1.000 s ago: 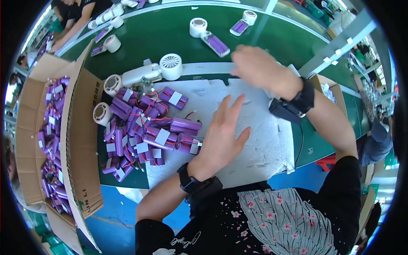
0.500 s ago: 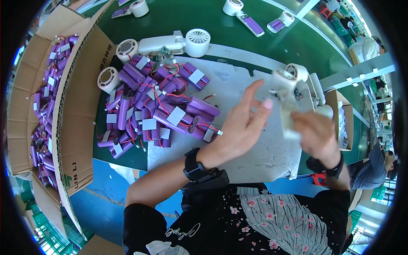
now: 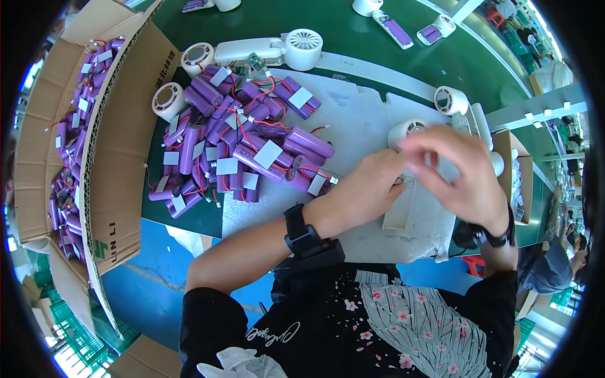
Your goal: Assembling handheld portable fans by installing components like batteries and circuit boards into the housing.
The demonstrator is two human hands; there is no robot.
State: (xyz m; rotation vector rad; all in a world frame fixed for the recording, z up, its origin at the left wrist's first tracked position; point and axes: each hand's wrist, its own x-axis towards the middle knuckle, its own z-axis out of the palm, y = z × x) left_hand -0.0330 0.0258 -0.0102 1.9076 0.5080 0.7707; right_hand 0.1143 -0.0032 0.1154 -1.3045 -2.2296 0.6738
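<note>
Left hand (image 3: 364,188) and right hand (image 3: 465,173) are meeting over white fan (image 3: 399,213) on foam sheet (image 3: 358,126); cannot tell whether either is pinching. Uneven pressure could be sending it sliding.

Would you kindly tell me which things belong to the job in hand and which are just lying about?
Likely the job: open white fan at the left hand, foam sheet beneath, purple battery packs.
Seemingly lying about: red stool, green crate.
</note>
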